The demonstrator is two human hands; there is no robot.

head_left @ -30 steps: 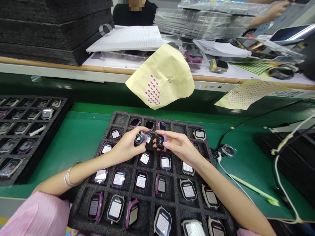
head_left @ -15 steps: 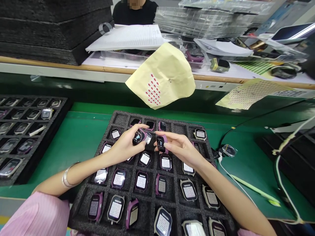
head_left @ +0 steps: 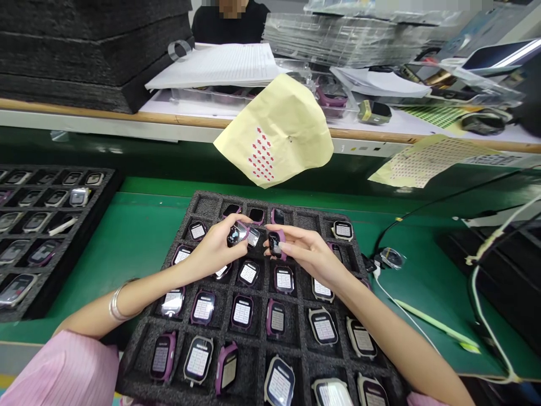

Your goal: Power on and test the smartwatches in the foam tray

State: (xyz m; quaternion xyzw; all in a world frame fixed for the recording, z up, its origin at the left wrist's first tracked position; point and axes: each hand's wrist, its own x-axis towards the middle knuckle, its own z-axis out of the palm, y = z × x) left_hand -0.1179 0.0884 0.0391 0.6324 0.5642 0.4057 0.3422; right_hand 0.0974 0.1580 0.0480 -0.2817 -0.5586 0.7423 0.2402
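My left hand (head_left: 220,242) has its thumb and fingers closed round a purple-edged watch (head_left: 235,234) with a lit dark face. To its right, my right hand (head_left: 302,245) pinches another purple watch (head_left: 275,243), its dark screen also lit. The two watches are apart, both above the upper middle of a black foam tray (head_left: 262,366). Compartments of this tray hold several purple and grey watches, many showing white screens, such as a purple one (head_left: 242,311) below my hands. A clear-looking shiny piece (head_left: 253,237) lies between the hands.
Another foam tray (head_left: 105,194) of watches is at the left. Yellow sticker sheets (head_left: 296,129) hang from the shelf edge (head_left: 186,119). Black foam blocks (head_left: 84,62) are stacked upper left. Cables and a green stick (head_left: 435,324) lie right. A person (head_left: 230,22) sits beyond the shelf.
My right thumb has shifted slightly up onto the screen of its watch. The left hand's watch has tilted a little, with more glare on its face. Both hands keep their watches.
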